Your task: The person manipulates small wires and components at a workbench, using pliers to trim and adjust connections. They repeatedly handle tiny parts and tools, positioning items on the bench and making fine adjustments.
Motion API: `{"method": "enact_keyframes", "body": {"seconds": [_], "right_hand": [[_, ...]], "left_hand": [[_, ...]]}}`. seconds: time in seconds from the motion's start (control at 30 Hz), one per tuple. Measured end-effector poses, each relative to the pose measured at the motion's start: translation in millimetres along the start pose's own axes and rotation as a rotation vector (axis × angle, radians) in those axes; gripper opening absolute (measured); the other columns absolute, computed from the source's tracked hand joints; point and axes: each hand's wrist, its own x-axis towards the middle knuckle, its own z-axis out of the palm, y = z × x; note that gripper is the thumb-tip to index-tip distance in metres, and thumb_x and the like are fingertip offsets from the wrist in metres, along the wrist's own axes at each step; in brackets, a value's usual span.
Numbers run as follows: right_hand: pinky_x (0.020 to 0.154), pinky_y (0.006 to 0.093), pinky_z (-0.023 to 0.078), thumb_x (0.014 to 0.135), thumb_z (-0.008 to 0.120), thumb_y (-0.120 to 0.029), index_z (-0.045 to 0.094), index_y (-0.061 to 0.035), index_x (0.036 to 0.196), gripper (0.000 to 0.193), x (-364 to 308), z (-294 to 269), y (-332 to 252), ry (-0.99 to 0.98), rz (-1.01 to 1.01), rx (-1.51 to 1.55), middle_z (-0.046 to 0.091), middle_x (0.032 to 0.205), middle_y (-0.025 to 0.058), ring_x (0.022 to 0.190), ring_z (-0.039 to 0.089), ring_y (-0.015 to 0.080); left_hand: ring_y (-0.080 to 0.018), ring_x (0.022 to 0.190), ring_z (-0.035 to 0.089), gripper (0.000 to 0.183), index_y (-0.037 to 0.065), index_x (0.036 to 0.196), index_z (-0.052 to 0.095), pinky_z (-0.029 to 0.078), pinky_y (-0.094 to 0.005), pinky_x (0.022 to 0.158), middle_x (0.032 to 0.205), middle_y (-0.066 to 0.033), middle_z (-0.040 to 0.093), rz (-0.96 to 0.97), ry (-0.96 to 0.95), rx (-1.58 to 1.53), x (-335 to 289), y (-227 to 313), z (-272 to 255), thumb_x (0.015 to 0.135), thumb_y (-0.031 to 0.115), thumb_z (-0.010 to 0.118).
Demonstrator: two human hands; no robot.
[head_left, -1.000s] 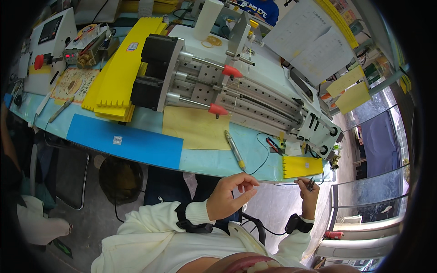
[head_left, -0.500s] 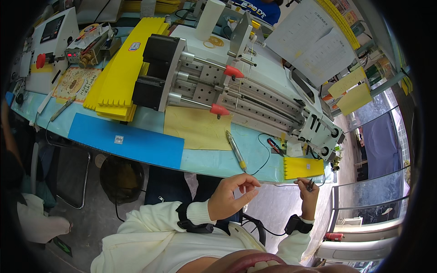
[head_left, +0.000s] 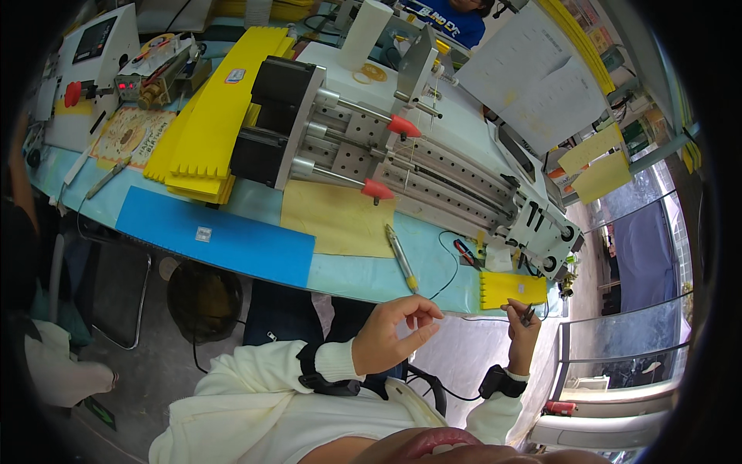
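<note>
More of the co-worker (head_left: 447,25) shows.

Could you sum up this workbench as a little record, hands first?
left hand: half-curled beside the table edge, nothing visibly held
right hand: holds a slim dark tool
machine: metal rail assembly with red tips
front of table: blue panel, pen-shaped tool, small yellow toothed sheet
table's left: overlapping yellow toothed sheets

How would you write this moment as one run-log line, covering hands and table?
left hand: half-curled, nearest silver pen | right hand: holds dark tool, near yellow card | table: machine, blue sheet
</note>
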Motion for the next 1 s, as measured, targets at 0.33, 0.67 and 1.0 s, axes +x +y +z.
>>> {"method": "enact_keyframes", "body": {"seconds": [0.33,0.67,1.0], "right_hand": [[0.044,0.0169,0.022,0.091,0.072,-0.01,0.072,-0.0014,0.112,0.023,6,4,5,0.107,0.067,-0.016,0.075,0.095,0.004,0.049,0.033,-0.0016],[0.045,0.0168,0.022,0.091,0.072,-0.011,0.071,-0.0024,0.115,0.025,8,-5,17,0.221,0.124,-0.02,0.072,0.093,0.0014,0.05,0.033,-0.0018],[0.045,0.0139,0.023,0.089,0.073,-0.007,0.069,-0.0017,0.12,0.032,16,-71,98,0.479,-0.024,0.326,0.073,0.099,0.0011,0.055,0.039,-0.0036]], "left_hand": [[-0.0112,0.074,0.055,0.017,0.002,0.104,0.066,0.043,-0.0264,0.071,0.079,-0.0015,0.061,-0.019,0.013,-0.033,2,-10,-6,0.091,0.013,0.068],[-0.0117,0.073,0.056,0.017,0.002,0.104,0.066,0.044,-0.0265,0.071,0.079,-0.0022,0.062,-0.008,-0.005,-0.011,4,-12,5,0.09,0.011,0.068],[-0.0112,0.079,0.056,0.018,0.002,0.106,0.067,0.045,-0.0252,0.076,0.084,-0.0026,0.064,-0.094,-0.147,0.136,14,-22,37,0.089,0.006,0.069]]}}
